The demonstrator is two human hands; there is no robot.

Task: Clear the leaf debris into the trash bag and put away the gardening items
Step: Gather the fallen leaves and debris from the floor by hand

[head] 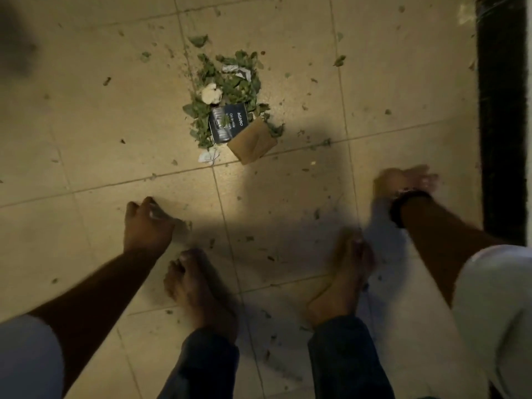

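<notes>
A heap of green leaf debris (227,82) lies on the tiled floor ahead of me. Mixed into it are a dark printed box (229,122), a brown cardboard piece (253,144), a crumpled white wad (211,93) and torn paper scraps (236,69). My left hand (146,223) hangs low over the floor at the lower left, fingers curled, with something small and pale at its fingertips. My right hand (406,181) is blurred at the right, a dark band on its wrist; its fingers cannot be made out. No trash bag is in view.
Small leaf bits (339,60) are scattered over the tiles all around. My two bare feet (198,286) stand below the heap. A dark vertical strip (502,119) runs along the right edge. A dark blurred shape (14,44) sits at the top left.
</notes>
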